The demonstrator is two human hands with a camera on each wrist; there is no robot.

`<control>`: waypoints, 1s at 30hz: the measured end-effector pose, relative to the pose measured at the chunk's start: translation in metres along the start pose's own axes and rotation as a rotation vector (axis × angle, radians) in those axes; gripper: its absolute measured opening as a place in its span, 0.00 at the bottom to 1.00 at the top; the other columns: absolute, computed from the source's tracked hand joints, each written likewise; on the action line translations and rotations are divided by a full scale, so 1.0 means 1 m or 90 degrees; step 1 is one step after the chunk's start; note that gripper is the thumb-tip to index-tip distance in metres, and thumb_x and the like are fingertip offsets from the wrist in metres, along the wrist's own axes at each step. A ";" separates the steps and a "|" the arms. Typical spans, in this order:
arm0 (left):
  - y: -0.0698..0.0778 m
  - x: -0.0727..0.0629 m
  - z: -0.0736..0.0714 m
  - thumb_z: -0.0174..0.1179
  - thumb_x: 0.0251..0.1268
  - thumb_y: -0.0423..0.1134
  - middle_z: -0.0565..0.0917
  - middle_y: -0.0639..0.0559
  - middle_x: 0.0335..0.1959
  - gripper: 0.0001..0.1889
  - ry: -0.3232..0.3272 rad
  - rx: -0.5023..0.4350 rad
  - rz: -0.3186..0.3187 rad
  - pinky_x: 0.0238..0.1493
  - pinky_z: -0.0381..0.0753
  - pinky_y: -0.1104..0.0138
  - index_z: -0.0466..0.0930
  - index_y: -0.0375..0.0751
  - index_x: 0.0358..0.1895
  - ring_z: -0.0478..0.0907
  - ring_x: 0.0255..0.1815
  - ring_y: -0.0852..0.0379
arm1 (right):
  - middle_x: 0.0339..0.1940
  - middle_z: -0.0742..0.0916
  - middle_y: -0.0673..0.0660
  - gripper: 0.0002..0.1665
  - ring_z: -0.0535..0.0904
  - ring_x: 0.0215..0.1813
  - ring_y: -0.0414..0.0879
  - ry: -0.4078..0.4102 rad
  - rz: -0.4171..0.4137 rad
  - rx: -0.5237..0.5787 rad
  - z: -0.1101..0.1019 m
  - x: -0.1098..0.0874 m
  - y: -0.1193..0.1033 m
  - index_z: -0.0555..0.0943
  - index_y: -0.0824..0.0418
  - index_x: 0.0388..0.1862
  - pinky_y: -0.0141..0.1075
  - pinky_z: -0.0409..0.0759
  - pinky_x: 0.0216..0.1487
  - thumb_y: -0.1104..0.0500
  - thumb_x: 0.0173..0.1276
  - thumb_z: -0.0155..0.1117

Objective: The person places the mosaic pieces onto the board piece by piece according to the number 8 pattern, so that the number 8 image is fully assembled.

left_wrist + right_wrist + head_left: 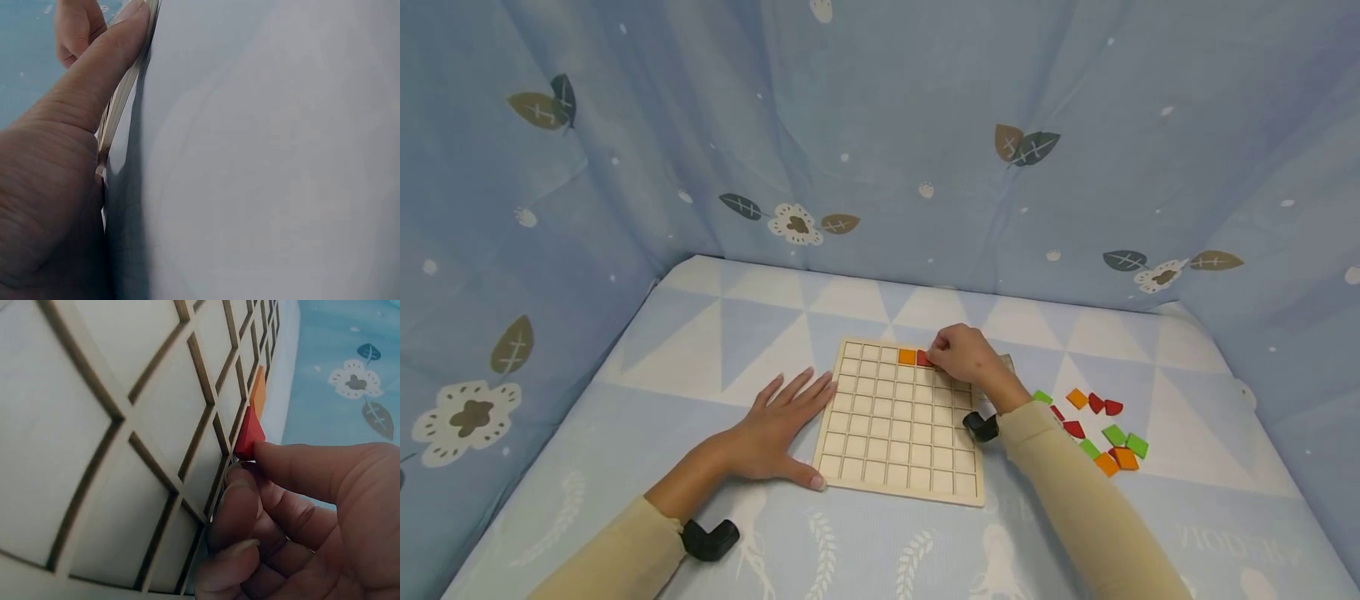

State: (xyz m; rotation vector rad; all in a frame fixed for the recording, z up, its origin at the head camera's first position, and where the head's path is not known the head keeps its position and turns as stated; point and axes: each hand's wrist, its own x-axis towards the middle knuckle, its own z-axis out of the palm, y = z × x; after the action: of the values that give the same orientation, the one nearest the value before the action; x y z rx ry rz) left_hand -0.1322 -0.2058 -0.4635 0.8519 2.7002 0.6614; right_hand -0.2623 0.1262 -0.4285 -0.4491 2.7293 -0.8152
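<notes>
A light wooden grid board [891, 429] lies flat on the patterned cloth. My left hand [775, 429] is spread flat at the board's left side, fingertips and thumb right at its edge. At the far row, my right hand [962, 354] pinches a red tile [922, 357] between thumb and fingertips. In the right wrist view this red tile [249, 434] has one rounded side and sits at a grid cell, beside an orange square tile [258, 394]. That orange tile [907, 357] lies in the far row, just left of the red one.
Right of the board, partly behind my right forearm, several loose tiles [1115, 435] in green, red and orange are scattered on the cloth. A small pale object [1007, 362] shows just beyond my right wrist. Blue patterned curtains [880, 150] rise behind and at both sides.
</notes>
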 end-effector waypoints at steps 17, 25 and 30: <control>0.001 0.001 0.000 0.72 0.47 0.76 0.43 0.50 0.88 0.70 0.000 -0.003 -0.011 0.79 0.28 0.40 0.44 0.45 0.87 0.33 0.87 0.42 | 0.26 0.84 0.51 0.11 0.74 0.26 0.46 0.067 -0.012 -0.074 0.010 -0.011 -0.011 0.84 0.56 0.33 0.39 0.73 0.30 0.57 0.79 0.64; 0.001 0.002 0.000 0.71 0.47 0.77 0.43 0.50 0.88 0.70 -0.002 -0.001 -0.013 0.79 0.28 0.40 0.44 0.45 0.87 0.33 0.87 0.42 | 0.33 0.84 0.54 0.07 0.77 0.32 0.48 0.067 -0.020 -0.074 0.011 -0.012 -0.010 0.84 0.59 0.45 0.42 0.77 0.35 0.56 0.78 0.64; 0.002 0.002 0.000 0.72 0.47 0.76 0.44 0.50 0.88 0.70 0.000 0.002 -0.013 0.79 0.28 0.40 0.45 0.44 0.87 0.33 0.87 0.42 | 0.43 0.83 0.56 0.17 0.78 0.39 0.49 0.056 -0.077 -0.077 0.012 -0.010 -0.009 0.84 0.59 0.61 0.45 0.80 0.42 0.56 0.79 0.63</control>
State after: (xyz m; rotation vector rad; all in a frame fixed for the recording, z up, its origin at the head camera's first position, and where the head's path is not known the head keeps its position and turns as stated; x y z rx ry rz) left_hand -0.1328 -0.2038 -0.4626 0.8248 2.7071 0.6528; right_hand -0.2474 0.1170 -0.4314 -0.6239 2.8676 -0.7163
